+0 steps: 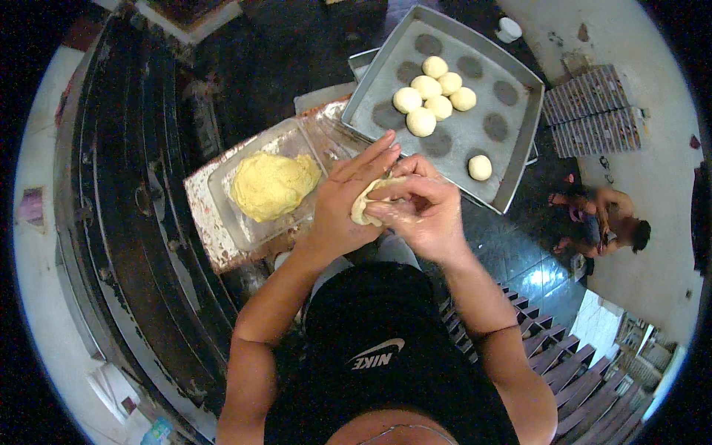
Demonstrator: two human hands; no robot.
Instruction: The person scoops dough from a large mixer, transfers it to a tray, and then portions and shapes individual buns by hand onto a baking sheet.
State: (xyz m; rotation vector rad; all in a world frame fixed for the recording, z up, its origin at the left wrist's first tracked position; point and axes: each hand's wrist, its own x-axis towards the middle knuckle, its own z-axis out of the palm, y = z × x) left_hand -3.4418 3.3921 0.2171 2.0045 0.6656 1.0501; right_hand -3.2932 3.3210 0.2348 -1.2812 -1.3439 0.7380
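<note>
A flattened piece of pale dough (pixel 362 210) is held between my two hands, in front of my body. My left hand (pixel 337 206) supports it from the left, its fingers stretched upward and away from me. With bent fingers, my right hand (pixel 434 215) pinches the dough's edge from the right. Whether anything lies inside the dough is hidden by the fingers. A large yellow doughy lump (pixel 271 185) sits in a clear rectangular container (pixel 236 233) just left of my hands. Beyond them, several round dough balls (pixel 421 122) rest on a metal baking tray (pixel 463 189).
The container stands on a worn, paint-flecked board (pixel 199 200). Dark round marks dot the tray's surface. To the right, a person (pixel 604 222) sits low by the wall, near stacked trays or crates (pixel 593 111). Purple slats (pixel 549 356) run along the lower right.
</note>
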